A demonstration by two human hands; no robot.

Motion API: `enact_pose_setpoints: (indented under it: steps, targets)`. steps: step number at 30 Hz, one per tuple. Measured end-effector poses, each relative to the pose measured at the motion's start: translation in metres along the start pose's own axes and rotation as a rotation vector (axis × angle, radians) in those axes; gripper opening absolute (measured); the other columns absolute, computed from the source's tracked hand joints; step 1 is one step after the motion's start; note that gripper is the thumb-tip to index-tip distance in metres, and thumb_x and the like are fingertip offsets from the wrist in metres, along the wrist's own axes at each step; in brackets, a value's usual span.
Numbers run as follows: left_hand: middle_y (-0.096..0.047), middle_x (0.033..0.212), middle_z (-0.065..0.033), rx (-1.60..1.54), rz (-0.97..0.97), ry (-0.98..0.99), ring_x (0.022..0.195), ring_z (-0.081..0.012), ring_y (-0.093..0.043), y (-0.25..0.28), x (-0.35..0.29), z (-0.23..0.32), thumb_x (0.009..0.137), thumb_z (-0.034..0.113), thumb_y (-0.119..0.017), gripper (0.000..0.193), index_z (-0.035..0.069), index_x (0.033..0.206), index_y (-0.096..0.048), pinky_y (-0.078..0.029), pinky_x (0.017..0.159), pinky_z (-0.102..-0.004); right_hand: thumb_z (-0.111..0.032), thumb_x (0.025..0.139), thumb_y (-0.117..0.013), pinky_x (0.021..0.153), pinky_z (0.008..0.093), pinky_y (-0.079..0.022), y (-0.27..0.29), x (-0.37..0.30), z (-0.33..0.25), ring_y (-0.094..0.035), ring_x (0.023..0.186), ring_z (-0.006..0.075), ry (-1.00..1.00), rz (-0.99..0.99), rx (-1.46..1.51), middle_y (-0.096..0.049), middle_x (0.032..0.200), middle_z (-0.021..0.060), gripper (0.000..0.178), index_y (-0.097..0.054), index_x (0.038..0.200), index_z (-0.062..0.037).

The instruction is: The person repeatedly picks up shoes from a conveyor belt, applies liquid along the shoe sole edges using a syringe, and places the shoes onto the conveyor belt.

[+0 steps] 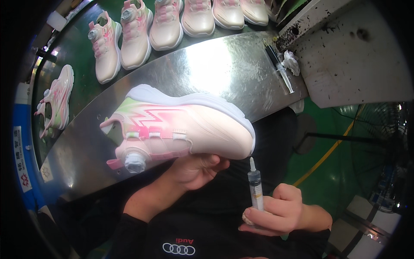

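A cream-and-pink sneaker with a white sole and a round lacing dial lies on its side in the middle of the view. My left hand supports it from the near side, with fingers closed against the upper and partly hidden beneath it. In my right hand is a clear syringe, gripped around its barrel. The syringe points up and away from me. Its thin tip is at the sneaker's toe, by the seam of sole and upper; I cannot tell whether it touches.
Several matching sneakers stand in a row on a green surface beyond the metal table. Another sneaker lies at the left. On the table's right lie a second syringe and crumpled white tissue, beside a stained metal panel.
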State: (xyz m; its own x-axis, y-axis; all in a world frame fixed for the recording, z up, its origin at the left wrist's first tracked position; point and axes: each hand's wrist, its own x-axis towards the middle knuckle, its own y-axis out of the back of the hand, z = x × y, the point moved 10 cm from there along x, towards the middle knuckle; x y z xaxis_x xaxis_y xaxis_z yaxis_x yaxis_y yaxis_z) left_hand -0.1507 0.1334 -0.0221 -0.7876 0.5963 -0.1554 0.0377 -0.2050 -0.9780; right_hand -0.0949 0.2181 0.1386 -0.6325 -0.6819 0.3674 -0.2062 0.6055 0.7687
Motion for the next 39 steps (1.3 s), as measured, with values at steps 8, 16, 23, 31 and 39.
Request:
enact_pose_setpoints:
  steps: [8,16,23,31,39]
  targets:
    - [-0.062,0.108,-0.0102,0.013,-0.045,0.032,0.101,-0.0211,-0.06,-0.009,-0.004,0.0,0.083,0.004,-0.063,0.031,0.005,0.113,-0.056,-0.055,0.08,-0.0272,-0.02,0.066,-0.077,0.039,0.0206,-0.021,-0.015,-0.002,-0.005,-0.027,0.046,0.009,0.077,0.043,-0.172,-0.043,0.06,-0.0046,0.025,-0.066,0.088,-0.0147]
    - [-0.061,0.108,-0.0112,0.038,-0.015,0.018,0.103,-0.0218,-0.06,-0.01,-0.006,0.001,0.085,0.009,-0.063,0.033,0.004,0.116,-0.054,-0.055,0.078,-0.0265,-0.018,0.07,-0.074,0.039,0.0206,-0.022,-0.023,-0.003,-0.008,-0.028,0.047,0.0088,0.123,0.049,-0.27,-0.042,0.061,-0.0041,0.021,-0.066,0.088,-0.0155]
    - [-0.06,0.114,-0.0143,0.084,-0.05,-0.007,0.11,-0.0277,-0.057,-0.01,0.001,-0.002,0.086,0.016,-0.061,0.041,0.007,0.124,-0.049,-0.055,0.08,-0.0271,-0.019,0.068,-0.075,0.039,0.021,-0.023,-0.021,-0.004,-0.004,-0.028,0.046,0.0091,0.111,0.034,-0.305,-0.041,0.06,-0.0046,0.02,-0.065,0.086,-0.0161]
    - [-0.06,0.11,-0.0106,0.0,0.013,0.098,0.102,-0.0235,-0.059,0.01,-0.018,-0.005,0.081,0.003,-0.065,0.039,0.007,0.118,-0.052,-0.052,0.08,-0.0348,-0.03,0.062,-0.079,0.051,0.0261,-0.026,0.002,-0.013,0.002,-0.033,0.052,0.0135,0.108,0.241,-0.301,-0.05,0.064,-0.0046,0.03,-0.061,0.082,-0.0181]
    - [-0.042,0.133,-0.0206,0.199,0.446,-0.224,0.124,-0.0303,-0.044,0.036,-0.175,0.066,0.07,0.013,-0.068,0.084,-0.005,0.138,-0.022,-0.033,0.106,-0.0423,-0.021,0.061,-0.077,0.06,0.0342,-0.033,-0.035,0.038,0.082,-0.042,0.066,0.0243,-0.001,0.154,-0.194,-0.059,0.079,0.0059,0.042,-0.059,0.096,-0.0063]
